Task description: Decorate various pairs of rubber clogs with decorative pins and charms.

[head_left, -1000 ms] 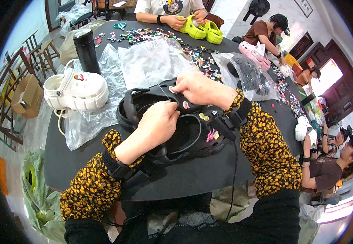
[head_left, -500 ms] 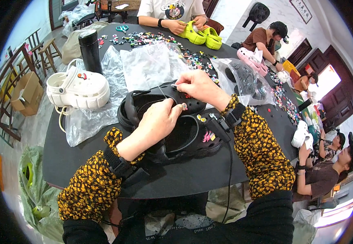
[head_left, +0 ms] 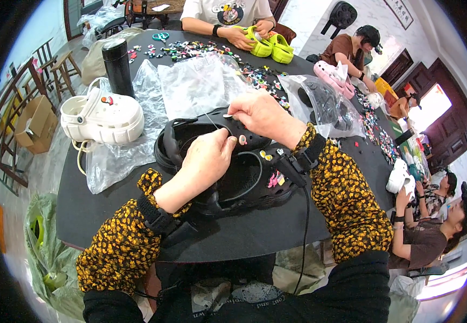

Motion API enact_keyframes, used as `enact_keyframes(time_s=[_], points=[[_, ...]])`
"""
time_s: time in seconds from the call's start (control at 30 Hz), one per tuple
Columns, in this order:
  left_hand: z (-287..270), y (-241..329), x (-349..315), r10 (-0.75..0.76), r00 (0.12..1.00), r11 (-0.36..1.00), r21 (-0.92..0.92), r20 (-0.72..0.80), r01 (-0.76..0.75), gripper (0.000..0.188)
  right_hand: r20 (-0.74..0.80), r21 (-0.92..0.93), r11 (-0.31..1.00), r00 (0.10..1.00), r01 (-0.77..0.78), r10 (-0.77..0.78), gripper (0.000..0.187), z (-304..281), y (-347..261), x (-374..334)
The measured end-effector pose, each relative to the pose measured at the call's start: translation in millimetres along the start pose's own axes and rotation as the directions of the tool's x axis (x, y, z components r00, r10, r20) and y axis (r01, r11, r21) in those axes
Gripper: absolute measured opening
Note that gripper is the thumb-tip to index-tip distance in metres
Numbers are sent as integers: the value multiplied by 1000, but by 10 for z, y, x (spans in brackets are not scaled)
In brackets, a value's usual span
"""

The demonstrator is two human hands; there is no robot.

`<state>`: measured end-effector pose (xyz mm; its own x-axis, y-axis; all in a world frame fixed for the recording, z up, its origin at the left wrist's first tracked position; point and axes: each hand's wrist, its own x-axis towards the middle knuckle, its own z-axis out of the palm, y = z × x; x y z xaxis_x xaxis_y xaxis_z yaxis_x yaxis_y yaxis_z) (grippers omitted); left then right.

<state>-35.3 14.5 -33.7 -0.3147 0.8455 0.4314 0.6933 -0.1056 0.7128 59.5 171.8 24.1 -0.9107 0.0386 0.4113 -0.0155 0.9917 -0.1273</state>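
Two black clogs [head_left: 252,141] lie side by side in front of me, toes to the right. My left hand [head_left: 205,156] is closed over the farther clog's opening, and a thin wire-like piece [head_left: 210,119] sticks up from its fingers. My right hand [head_left: 263,114] pinches a small whitish piece [head_left: 227,116] at that clog's upper; its exact kind is hidden. A small pinkish charm [head_left: 242,140] sits on the same upper, beside my left fingertips. On the nearer clog are yellow-and-white charms [head_left: 266,155] and a pink charm [head_left: 277,178].
A white clog [head_left: 104,118] and a black bottle [head_left: 118,70] stand to the left. Clear plastic bags [head_left: 201,89] and scattered charms [head_left: 190,51] cover the table beyond. Across it, a person handles lime clogs [head_left: 268,46]. A black cable [head_left: 304,231] hangs by my right wrist.
My left fingers have drawn back slightly from the pinkish charm, which now shows plainly on the upper. My right hand has shifted a little to the left, still pinching.
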Motion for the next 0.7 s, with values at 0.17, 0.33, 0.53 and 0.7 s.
enact_keyframes(time_s=[0.17,0.33,0.53,0.7], points=[[-10,3,-7,-10,1000,1000,-15,9,10,24,76,-5,1000,997,16,-16,12,20,28,-4],[-29,31,3,-38,998,999,9,44,38,24,161,113,994,987,1,-20,26,-19,103,-100],[17,16,3,-47,998,999,29,51,45,24,246,152,988,969,-7,-31,35,46,170,-134],[27,-20,29,14,1000,1000,21,23,-14,23,297,183,983,955,-31,-25,32,58,167,-123]])
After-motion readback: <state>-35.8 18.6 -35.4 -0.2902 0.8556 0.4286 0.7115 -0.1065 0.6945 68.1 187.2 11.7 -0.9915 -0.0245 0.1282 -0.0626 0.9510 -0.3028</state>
